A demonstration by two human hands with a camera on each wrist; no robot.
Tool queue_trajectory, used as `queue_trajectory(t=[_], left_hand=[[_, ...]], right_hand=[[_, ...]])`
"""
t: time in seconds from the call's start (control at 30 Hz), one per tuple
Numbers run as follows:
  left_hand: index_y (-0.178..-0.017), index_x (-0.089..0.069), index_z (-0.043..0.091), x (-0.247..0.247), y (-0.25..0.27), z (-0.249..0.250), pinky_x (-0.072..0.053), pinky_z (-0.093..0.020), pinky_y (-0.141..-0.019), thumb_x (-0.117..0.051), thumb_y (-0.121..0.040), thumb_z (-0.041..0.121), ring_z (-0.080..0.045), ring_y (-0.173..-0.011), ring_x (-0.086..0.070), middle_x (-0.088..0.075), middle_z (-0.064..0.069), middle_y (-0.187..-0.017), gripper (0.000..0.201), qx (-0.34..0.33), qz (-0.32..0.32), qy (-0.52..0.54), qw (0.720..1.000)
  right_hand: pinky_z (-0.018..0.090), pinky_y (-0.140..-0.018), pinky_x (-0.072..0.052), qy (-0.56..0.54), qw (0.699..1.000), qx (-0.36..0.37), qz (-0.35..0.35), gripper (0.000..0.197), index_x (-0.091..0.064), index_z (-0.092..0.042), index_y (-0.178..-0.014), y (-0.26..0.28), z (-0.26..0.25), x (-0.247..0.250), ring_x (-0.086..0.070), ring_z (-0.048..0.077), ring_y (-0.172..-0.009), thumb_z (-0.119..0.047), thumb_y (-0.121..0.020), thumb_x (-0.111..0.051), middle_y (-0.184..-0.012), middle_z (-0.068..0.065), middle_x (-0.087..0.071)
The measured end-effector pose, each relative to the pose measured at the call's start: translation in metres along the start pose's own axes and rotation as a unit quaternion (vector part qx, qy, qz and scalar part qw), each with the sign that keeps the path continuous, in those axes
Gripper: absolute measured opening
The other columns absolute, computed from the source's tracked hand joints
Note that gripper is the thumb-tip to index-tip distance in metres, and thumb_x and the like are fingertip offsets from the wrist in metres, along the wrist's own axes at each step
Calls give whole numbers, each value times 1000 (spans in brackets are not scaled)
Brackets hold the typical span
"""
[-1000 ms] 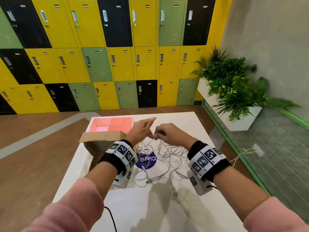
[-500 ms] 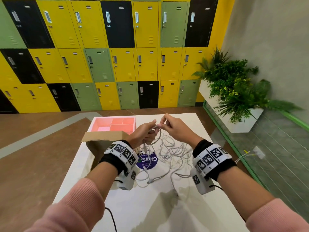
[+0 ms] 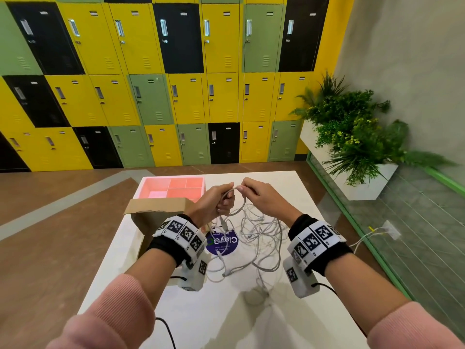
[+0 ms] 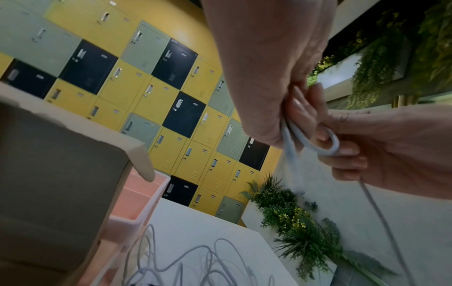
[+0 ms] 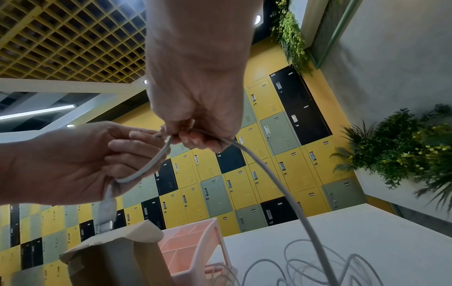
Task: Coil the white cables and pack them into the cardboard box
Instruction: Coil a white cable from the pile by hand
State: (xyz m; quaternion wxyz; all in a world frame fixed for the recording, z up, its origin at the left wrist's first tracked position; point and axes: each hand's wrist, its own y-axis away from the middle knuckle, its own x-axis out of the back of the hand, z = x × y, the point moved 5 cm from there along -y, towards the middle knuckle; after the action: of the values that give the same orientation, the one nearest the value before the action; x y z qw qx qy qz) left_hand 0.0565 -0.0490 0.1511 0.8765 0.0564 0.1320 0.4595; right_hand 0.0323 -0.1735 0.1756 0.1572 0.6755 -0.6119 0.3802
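Note:
Both hands are raised above the white table, working one white cable. My left hand grips a small loop of it, fingers curled round the strands, and its USB plug hangs below the fist. My right hand pinches the same cable at the top of the loop; the free length trails down to a tangle of white cables on the table. The open cardboard box stands left of my left wrist.
A pink divided tray sits behind the box. A round purple sticker lies under the cable pile. A planter with green plants stands right of the table, lockers line the far wall. Black wrist leads hang by my forearms.
Both hands have risen together. My left hand went from an open reach to a fist round the cable, and a loop has formed between the two hands.

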Motion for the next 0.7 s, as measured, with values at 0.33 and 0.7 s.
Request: queue_trajectory(t=[0.33, 0.7], left_hand=[[-95, -55, 7, 12, 5, 23, -20, -16, -38, -27, -105, 27, -1, -37, -21, -27, 12, -47, 36, -100, -30, 128, 986], [-116, -56, 20, -8, 8, 22, -47, -28, -91, -29, -104, 23, -13, -94, -67, -71, -3, -108, 30, -154, -20, -44, 987]], right_hand=[[26, -52, -35, -131, 979, -154, -30, 30, -55, -16, -102, 11, 34, -15, -41, 16, -58, -28, -104, -27, -72, 3, -47], [30, -57, -51, 32, 945, -188, -266, 25, -42, -3, -110, 27, 6, -53, -55, 20, -52, -22, -103, -28, -77, 13, -65]])
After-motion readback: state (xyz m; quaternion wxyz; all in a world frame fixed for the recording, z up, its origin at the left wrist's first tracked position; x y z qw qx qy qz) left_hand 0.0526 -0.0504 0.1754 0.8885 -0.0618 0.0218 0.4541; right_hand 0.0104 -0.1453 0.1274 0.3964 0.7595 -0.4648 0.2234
